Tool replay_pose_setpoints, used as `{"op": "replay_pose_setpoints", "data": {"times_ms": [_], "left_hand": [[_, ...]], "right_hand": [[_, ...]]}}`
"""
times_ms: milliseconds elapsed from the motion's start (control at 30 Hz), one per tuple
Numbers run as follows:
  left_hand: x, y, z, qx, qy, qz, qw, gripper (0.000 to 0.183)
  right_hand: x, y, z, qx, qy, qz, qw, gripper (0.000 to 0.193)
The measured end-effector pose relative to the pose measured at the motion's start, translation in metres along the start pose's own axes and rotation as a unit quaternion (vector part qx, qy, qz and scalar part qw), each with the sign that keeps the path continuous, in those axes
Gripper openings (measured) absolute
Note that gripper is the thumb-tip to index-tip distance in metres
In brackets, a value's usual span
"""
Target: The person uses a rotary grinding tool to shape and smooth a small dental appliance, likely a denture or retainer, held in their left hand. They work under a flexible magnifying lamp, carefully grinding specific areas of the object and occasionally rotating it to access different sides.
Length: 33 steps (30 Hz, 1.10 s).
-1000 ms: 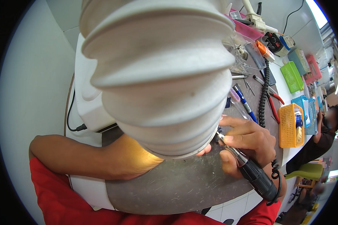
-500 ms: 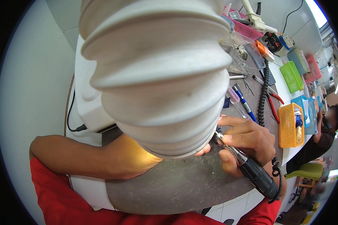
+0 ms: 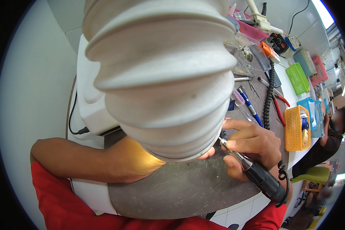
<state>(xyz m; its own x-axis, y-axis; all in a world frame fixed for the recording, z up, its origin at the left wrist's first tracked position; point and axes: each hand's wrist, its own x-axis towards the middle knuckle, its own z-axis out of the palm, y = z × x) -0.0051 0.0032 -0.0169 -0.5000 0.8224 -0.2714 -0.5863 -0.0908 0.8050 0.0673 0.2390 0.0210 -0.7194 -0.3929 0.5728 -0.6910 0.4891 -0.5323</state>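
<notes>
A thick white ribbed hose (image 3: pixel 165 84) hangs across the middle of the view and covers the spot where both hands meet. In my right hand (image 3: pixel 253 143) is a rotary handpiece (image 3: pixel 258 176) with a black body and a silver neck, gripped like a pen, its tip pointing left under the hose's rim. My left hand (image 3: pixel 140 159) reaches in from the left beneath the hose, lit yellow at the wrist. Only a few of its fingertips show past the rim, close to the handpiece tip. Whatever it may hold is hidden.
A white machine (image 3: pixel 96 92) stands at the left on the grey worktop (image 3: pixel 180 195). To the right lie a blue pen (image 3: pixel 250 106), red-handled pliers (image 3: pixel 278 111), a coiled black cord (image 3: pixel 269 96) and a yellow basket (image 3: pixel 296 128). Another person (image 3: pixel 326 142) sits at the far right.
The handpiece's tip has dipped very slightly toward me, with my right hand barely shifting. The visible part of my left arm stays in place.
</notes>
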Motion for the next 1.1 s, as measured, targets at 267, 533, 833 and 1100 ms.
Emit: {"op": "replay_pose_setpoints", "data": {"times_ms": [267,533,833,1100], "left_hand": [[0.0,0.003,0.003,-0.014,0.014,-0.016,1.0,0.04],[0.0,0.008,0.005,0.014,-0.021,0.019,0.999,0.04],[-0.005,0.01,0.007,0.013,-0.031,0.015,0.999,0.04],[-0.005,0.013,0.009,0.036,-0.014,0.002,0.999,0.04]], "right_hand": [[0.001,0.0,-0.001,-0.003,-0.008,-0.003,1.0,0.025],[0.0,0.001,-0.001,-0.012,0.0,-0.005,1.0,0.025],[-0.004,0.002,0.0,0.026,0.002,0.009,1.0,0.028],[-0.003,-0.004,-0.001,0.01,-0.011,0.032,0.999,0.03]]}}
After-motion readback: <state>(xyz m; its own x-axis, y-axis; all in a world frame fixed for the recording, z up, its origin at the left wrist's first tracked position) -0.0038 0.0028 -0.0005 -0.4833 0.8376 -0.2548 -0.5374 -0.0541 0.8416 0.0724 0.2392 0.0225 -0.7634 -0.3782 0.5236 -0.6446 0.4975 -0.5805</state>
